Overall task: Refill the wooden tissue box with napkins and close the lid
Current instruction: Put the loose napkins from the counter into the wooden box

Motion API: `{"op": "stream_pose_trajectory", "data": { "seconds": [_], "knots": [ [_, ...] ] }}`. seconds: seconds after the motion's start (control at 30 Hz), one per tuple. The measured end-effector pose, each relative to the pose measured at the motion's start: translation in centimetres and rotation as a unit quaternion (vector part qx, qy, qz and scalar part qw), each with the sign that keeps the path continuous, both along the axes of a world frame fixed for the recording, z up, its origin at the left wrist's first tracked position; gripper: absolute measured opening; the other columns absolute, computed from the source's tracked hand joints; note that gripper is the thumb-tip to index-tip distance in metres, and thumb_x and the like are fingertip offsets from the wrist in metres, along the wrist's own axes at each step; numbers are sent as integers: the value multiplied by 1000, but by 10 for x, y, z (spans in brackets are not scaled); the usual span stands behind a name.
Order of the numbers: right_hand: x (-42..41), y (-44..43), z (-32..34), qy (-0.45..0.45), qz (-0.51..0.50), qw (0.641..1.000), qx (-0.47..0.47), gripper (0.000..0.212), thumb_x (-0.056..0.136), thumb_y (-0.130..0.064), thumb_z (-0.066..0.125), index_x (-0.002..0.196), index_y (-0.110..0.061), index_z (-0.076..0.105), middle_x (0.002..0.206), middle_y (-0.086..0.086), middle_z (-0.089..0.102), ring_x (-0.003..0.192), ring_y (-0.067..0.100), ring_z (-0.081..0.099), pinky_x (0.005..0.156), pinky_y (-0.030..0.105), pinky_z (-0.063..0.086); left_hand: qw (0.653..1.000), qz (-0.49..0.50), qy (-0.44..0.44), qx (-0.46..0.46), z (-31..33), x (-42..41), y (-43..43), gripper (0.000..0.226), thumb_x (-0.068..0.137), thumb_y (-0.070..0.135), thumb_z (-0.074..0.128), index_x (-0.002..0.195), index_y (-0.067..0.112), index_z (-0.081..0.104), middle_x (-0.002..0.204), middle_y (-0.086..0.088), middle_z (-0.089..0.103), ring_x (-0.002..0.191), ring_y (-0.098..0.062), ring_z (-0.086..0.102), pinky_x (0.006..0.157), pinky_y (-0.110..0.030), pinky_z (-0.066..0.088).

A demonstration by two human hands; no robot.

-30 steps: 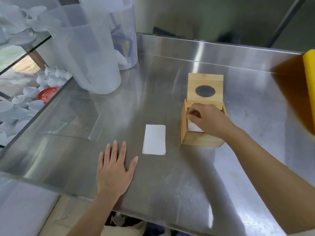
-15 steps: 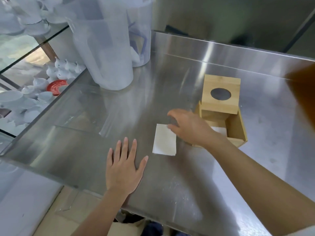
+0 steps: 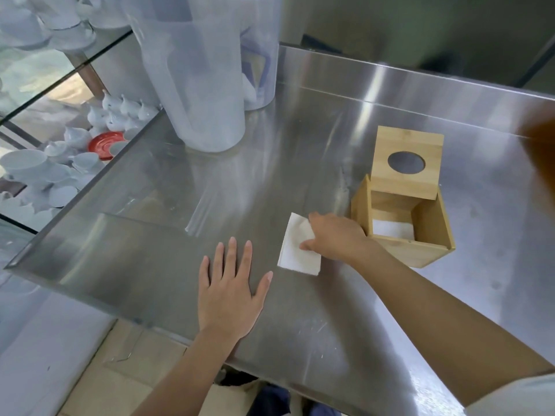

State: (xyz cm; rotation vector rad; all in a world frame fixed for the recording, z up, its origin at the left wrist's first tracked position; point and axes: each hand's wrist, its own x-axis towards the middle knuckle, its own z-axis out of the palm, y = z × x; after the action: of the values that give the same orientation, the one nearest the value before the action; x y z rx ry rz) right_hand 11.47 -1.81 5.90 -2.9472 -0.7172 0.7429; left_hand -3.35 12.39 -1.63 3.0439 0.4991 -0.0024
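The wooden tissue box (image 3: 432, 232) stands open on the steel table (image 3: 300, 163), at the right. Its lid (image 3: 406, 162), with a round hole, tilts up at the back. White napkins (image 3: 392, 229) lie at the bottom of the box. A small stack of white napkins (image 3: 295, 250) lies on the table just left of the box. My right hand (image 3: 336, 238) grips the right edge of this stack, thumb and fingers pinching it. My left hand (image 3: 229, 288) rests flat on the table near the front edge, fingers spread.
Two tall translucent plastic containers (image 3: 195, 70) stand at the back left of the table. Left of the table, glass shelves hold several white cups and teapots (image 3: 45, 166) and a red saucer (image 3: 105, 144). The table's front edge is just under my left wrist.
My right hand has left the box, moved left to the loose napkin stack and taken hold of it. The view has shifted, so the box sits further right. My left hand stays flat.
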Motion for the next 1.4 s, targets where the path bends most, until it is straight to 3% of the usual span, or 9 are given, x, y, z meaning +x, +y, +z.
{"op": "stream_pose_trajectory", "data": {
  "seconds": [0.2,0.37,0.5,0.6,0.73,0.8,0.93,1.2,1.4],
  "knots": [
    [-1,3,10,-44,43,998,-22,41,84,-40,61,113,-12,53,118,9,58,110,30,56,79,37,41,1000,2,-7,-12,1,0,0,69,91,60,17,141,18,38,145,-13,43,135,-32,35,109,-48,22],
    [5,10,13,-61,261,962,44,65,80,6,50,132,-33,44,143,-1,39,135,18,30,99,36,26,1000,2,-6,-9,1,1,0,70,90,61,18,141,18,39,145,-13,42,135,-32,34,108,-50,26],
    [5,19,6,-55,312,949,-1,59,80,3,50,127,-33,48,145,0,37,143,20,17,105,39,22,1000,-1,-5,-10,0,0,0,69,90,60,21,142,18,38,146,-13,41,136,-32,33,109,-50,25],
    [9,19,3,-59,312,948,-16,43,78,-8,58,116,-27,54,134,-2,44,136,20,26,102,39,24,1000,2,-9,-12,-1,0,0,68,89,59,25,141,18,38,146,-13,41,136,-31,33,109,-48,21],
    [7,19,4,-49,276,960,-23,23,79,-9,54,99,-19,56,102,0,53,105,21,47,89,35,28,1000,-9,-9,-12,-1,0,0,62,89,58,26,142,28,36,147,-14,39,136,-32,32,109,-48,17],
    [5,16,2,-10,225,974,-8,22,80,-4,48,97,-17,51,91,3,57,94,24,43,77,30,27,1000,-13,-5,-9,-1,0,0,60,90,58,25,142,30,35,147,-14,39,137,-33,31,109,-49,16],
    [2,7,-2,51,172,983,24,21,83,0,44,95,-16,47,90,4,58,92,26,42,79,33,38,1000,-9,-5,-11,-1,-1,0,61,90,58,23,142,30,34,148,-14,37,138,-33,29,110,-50,17],
    [9,-34,66,71,69,977,188,15,93,-4,41,79,-7,42,71,-3,41,68,14,39,61,29,29,1000,-11,0,-8,-5,-1,2,64,89,59,19,142,29,35,147,-15,38,137,-33,31,109,-52,22],
    [35,-92,100,67,-39,984,162,12,95,-5,42,95,2,52,90,11,54,89,28,50,72,33,36,1000,-6,11,-12,0,-1,0,66,88,61,14,143,30,33,148,-14,37,138,-32,28,110,-49,18]
  ]
}}
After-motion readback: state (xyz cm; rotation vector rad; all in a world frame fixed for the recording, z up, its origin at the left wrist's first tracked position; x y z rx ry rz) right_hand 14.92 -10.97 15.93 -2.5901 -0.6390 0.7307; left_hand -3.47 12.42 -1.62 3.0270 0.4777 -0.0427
